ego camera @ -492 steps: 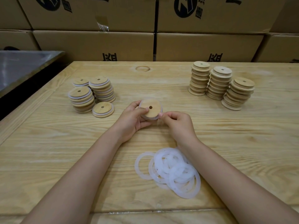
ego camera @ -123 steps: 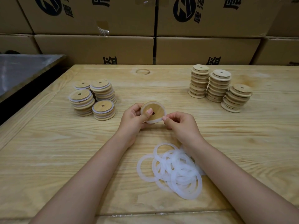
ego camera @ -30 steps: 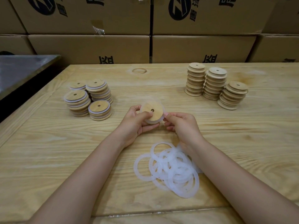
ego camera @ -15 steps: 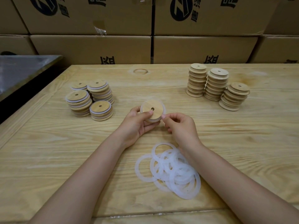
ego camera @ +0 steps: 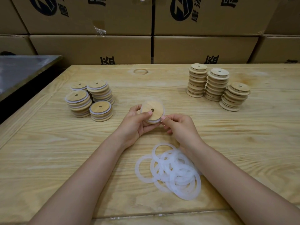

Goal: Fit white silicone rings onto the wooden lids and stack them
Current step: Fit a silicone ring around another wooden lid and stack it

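Observation:
My left hand (ego camera: 135,123) grips a round wooden lid (ego camera: 153,112) with a small centre hole, thumb on its face, above the middle of the table. A white silicone ring (ego camera: 153,122) shows around the lid's rim. My right hand (ego camera: 179,128) pinches that ring at the lid's lower right edge. A pile of several loose white rings (ego camera: 172,170) lies near me, under my right forearm. Stacks of ringed lids (ego camera: 89,99) stand at the left. Three stacks of bare lids (ego camera: 216,86) stand at the right.
The work surface is a pale wooden table (ego camera: 48,151). Large cardboard boxes (ego camera: 203,47) form a wall behind its far edge. A grey metal surface (ego camera: 21,70) adjoins the table at the far left, with a dark gap beside it.
The lid has turned slightly in my left hand, and my right fingers have shifted along its rim. The stacks and the ring pile stay as they were.

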